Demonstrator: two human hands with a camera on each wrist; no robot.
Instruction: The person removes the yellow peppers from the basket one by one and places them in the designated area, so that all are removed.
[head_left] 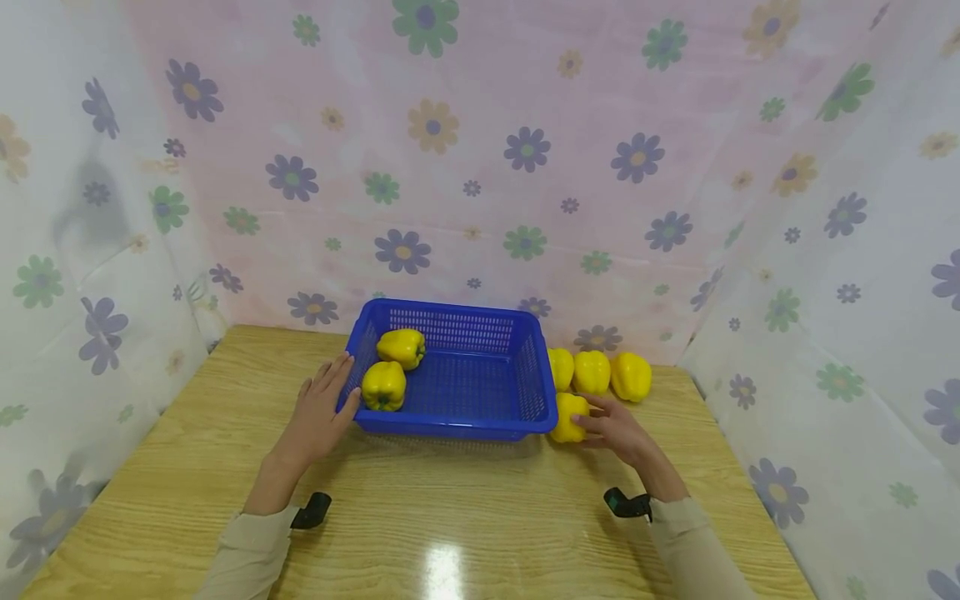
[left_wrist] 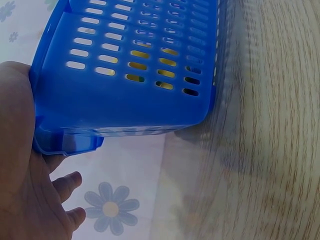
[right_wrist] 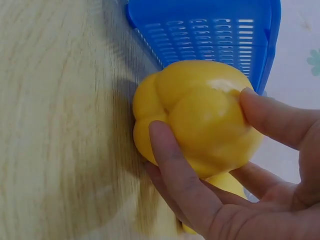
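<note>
Touches the blue basket's (head_left: 457, 429) left end with an open, straight-fingered left hand (head_left: 318, 412). Contains two yellow peppers (head_left: 384, 386), leftmost inside. Grips another yellow pepper (head_left: 567, 417) with the right hand (head_left: 611, 429), just beside the basket's right end, near three more peppers (head_left: 592, 372) on the worktop (head_left: 450, 500).

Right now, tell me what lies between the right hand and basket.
A pepper, gripped by the right hand, lies there beside the basket; head view.
</note>
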